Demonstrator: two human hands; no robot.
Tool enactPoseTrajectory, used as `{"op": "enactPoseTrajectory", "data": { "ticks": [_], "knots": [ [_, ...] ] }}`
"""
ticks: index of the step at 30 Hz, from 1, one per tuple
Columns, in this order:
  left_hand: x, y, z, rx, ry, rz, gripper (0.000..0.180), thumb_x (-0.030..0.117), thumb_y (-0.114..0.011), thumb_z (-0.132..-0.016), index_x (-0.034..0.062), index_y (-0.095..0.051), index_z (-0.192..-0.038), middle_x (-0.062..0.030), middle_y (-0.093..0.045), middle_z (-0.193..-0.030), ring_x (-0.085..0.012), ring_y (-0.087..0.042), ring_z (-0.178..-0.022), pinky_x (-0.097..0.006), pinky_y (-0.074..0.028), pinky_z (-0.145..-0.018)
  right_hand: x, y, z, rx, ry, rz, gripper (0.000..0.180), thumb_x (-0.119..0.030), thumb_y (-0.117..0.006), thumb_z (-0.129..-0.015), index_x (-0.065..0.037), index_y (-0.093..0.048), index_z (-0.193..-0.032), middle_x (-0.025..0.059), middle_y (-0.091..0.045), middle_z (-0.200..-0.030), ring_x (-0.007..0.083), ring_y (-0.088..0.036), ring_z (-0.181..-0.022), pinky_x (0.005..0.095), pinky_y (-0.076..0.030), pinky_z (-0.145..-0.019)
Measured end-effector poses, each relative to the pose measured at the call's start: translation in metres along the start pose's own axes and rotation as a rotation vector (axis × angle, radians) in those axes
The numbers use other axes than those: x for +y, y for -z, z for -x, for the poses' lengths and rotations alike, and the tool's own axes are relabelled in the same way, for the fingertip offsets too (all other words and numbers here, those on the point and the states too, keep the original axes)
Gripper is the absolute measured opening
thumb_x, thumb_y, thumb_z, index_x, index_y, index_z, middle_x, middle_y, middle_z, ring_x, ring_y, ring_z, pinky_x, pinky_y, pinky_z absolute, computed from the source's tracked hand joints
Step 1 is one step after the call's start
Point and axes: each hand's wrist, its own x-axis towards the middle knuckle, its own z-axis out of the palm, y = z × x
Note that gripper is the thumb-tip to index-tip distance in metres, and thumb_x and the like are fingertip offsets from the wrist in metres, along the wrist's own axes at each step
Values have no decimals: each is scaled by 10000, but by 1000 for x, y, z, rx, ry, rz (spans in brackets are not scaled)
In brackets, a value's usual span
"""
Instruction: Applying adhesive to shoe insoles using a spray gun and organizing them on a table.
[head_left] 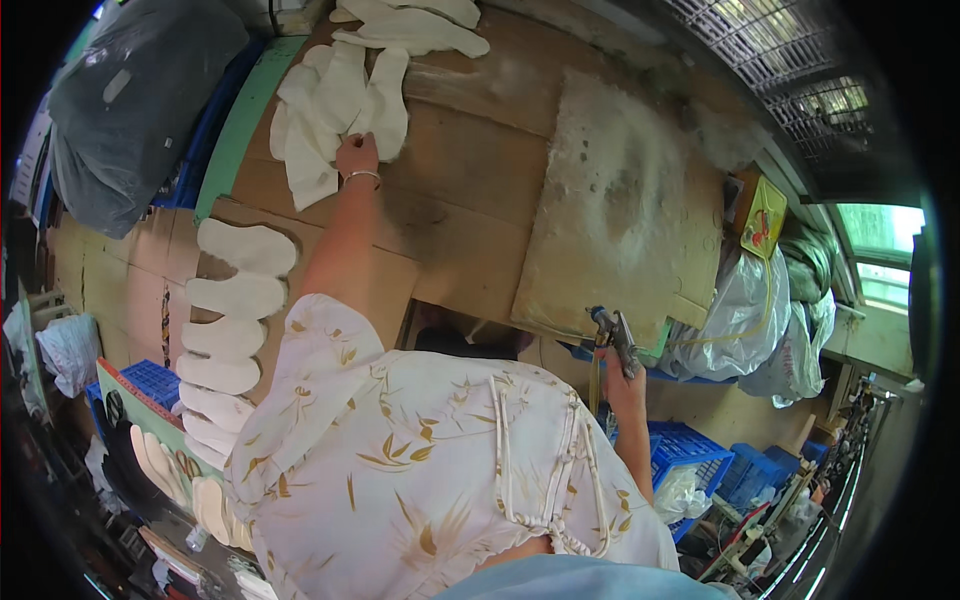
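Note:
My left hand (357,157) reaches far forward, its fingers closed at the edge of a white insole (383,105) in a loose pile on the cardboard-covered table (460,160). The fingertips are partly hidden. More white insoles (405,30) lie beyond the pile. Low on the right, my right hand (627,392) is wrapped round a metal spray gun (622,342), which points away from me beside the near edge of a dusty cardboard sheet (610,215). On the left, a row of white insoles (238,297) lies overlapping along a cardboard strip.
A large grey plastic bag (140,110) stands at the far left. Scissors (187,463) lie near a blue crate (150,385). On the right are a yellow-rimmed piece (763,215), clear plastic bags (730,310) and blue crates (690,455). A yellow hose (740,330) hangs there.

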Motion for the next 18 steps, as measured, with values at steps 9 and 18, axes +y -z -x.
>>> {"op": "enactPoseTrajectory", "data": {
  "ticks": [9, 18],
  "knots": [
    [67, 18, 65, -268, 157, 1195, 69, 118, -509, -863, 76, -521, -916, -22, -539, -846, -138, -495, -727, -313, -440, -638, 14, 19, -14, -7, 25, -10, 237, -215, -536, -872, 13, -593, -908, -27, -488, -619, 53, -416, -554, 229, -337, -498],
    [235, -32, 110, -521, -131, 1150, 79, 101, -522, -864, 91, -489, -793, -11, -551, -830, -125, -527, -788, -329, -464, -742, 34, 60, -25, -78, 9, -30, 251, -238, -550, -869, 3, -589, -927, 8, -543, -711, 84, -465, -667, 241, -401, -605]
  ]
}}
